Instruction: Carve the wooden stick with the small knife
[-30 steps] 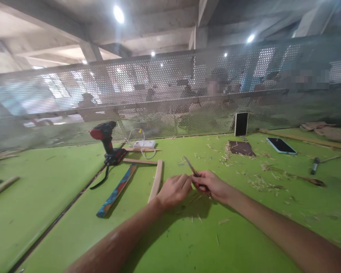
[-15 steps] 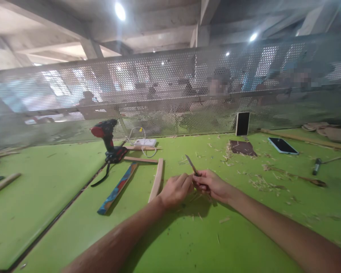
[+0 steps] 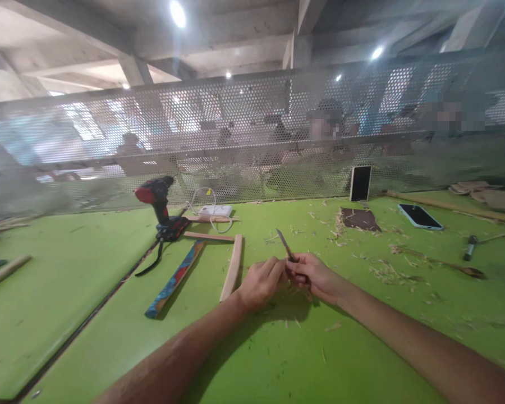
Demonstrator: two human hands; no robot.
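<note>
Both of my hands meet just above the green table (image 3: 88,314) near its middle. My right hand (image 3: 315,275) is closed round the handle of a small knife (image 3: 285,244), whose thin blade points up and away from me. My left hand (image 3: 258,283) is curled shut beside it, fingers touching the right hand; what it pinches is hidden. Thin wood slivers lie on the table under both hands.
A plain wooden stick (image 3: 231,267) and a painted stick (image 3: 174,279) lie left of my hands. Behind them stands a red drill (image 3: 160,210) and a white charger (image 3: 212,211). Right: shavings, sandpaper (image 3: 357,219), two phones (image 3: 418,216), a spoon (image 3: 454,264). Mesh fence behind.
Hardly anything has moved. My hands stay together with the knife; the view has shifted slightly.
</note>
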